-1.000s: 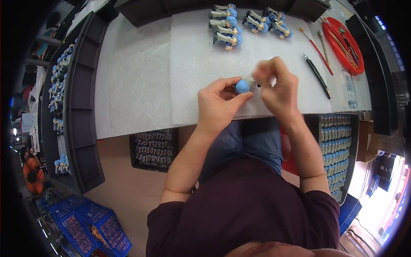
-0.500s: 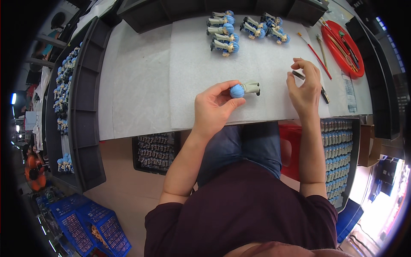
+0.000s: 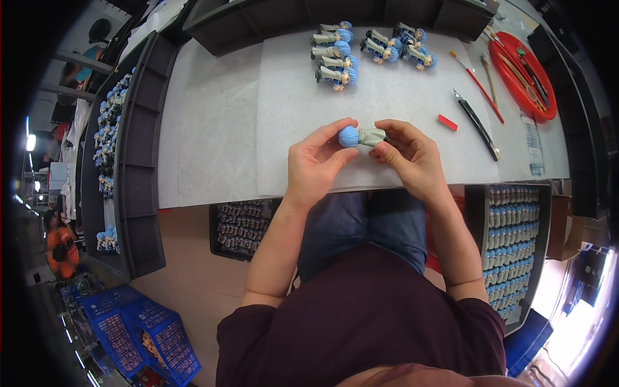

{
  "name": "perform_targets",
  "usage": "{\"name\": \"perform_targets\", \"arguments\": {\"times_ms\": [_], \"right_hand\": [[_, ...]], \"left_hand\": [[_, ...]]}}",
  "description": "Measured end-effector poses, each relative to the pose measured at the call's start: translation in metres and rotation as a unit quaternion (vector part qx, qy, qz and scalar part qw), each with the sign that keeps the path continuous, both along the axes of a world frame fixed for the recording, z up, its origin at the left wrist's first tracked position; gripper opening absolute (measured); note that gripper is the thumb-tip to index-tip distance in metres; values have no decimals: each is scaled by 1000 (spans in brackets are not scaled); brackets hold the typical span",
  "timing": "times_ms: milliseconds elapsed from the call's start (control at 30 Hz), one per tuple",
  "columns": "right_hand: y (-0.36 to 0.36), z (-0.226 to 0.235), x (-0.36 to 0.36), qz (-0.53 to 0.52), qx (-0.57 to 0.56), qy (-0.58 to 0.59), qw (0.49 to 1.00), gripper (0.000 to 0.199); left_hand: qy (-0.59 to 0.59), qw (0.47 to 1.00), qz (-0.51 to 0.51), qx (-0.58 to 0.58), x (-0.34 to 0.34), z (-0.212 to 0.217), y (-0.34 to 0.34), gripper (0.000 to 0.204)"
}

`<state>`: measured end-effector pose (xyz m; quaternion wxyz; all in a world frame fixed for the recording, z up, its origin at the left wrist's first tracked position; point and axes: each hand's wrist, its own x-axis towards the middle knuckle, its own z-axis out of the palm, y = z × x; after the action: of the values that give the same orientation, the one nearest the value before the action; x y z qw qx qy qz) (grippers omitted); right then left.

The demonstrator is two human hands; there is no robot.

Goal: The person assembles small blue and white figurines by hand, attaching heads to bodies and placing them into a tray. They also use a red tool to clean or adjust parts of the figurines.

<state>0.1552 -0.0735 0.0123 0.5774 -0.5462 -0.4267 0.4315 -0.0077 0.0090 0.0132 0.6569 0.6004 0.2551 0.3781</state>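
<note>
With our left hand we pinch the doll by its blue head, thumb opposite fingers; our right hand closes narrowly about its legs, above the white sheet.

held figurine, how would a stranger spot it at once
Find the near edge of the white table. Just beyond it, the left hand holds the blue head of the figurine, the right hand at its pale lower end. Unlike the figurines lying farther back, this one is held.

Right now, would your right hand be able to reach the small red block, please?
Probably yes: nothing stands between the right hand and the red block, though that hand holds the figurine.
</note>
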Motion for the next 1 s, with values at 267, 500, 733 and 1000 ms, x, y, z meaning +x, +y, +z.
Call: {"name": "perform_targets", "arguments": {"times_ms": [267,500,733,1000], "right_hand": [[-4,1,-8,-18,9,-1,1000,30],[-12,48,25,-64,70,-185,978,33],[-13,61,223,-443,33,-446,777,17],[33,23,253,-260,-195,-567,757,18]], "left_hand": [[-3,999,20,-29,6,2,-1,42],[4,999,51,8,0,0,-4,36],[21,998,35,43,17,19,-12,35],[45,996,66,33,27,-5,-10,38]]}}
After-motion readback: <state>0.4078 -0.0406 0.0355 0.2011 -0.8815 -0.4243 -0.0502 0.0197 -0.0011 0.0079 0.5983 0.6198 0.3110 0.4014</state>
